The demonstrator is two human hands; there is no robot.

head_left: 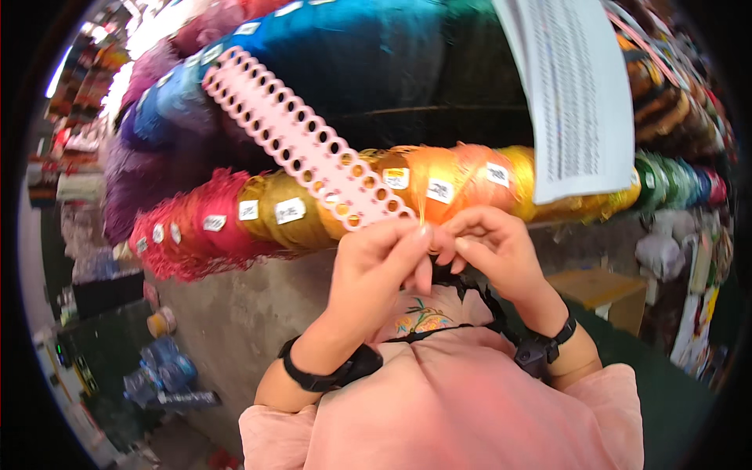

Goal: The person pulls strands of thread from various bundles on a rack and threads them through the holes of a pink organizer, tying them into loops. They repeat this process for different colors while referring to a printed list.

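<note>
- The pink strip, my landmark, slants across the rows of thread, holes lining both long edges; its lower end meets the left hand.
- That left hand is closed to a pinch, thumb against fingers, on a fine yellow thread just right of the strip's lower end. Whether it also grips the strip, I can't tell.
- The right hand sits just beyond that end, fingers curled, tips close to the left hand; from here I can't tell whether it has any thread.
- I'd judge the strip light, thin and fairly stiff, perhaps bendy along its length. The narrow bridges outside the holes look easiest to tear, so the plain middle band or an end seems the safer hold.
- The thread looks soft, nearly weightless and probably slippery; a fingertip pinch close to the strip's holes should suit it, with gentle tension against snagging.
- Right of the strip's lower end hangs an orange hank; left of the strip, a frayed crimson hank, likely to tangle if brushed.
</note>
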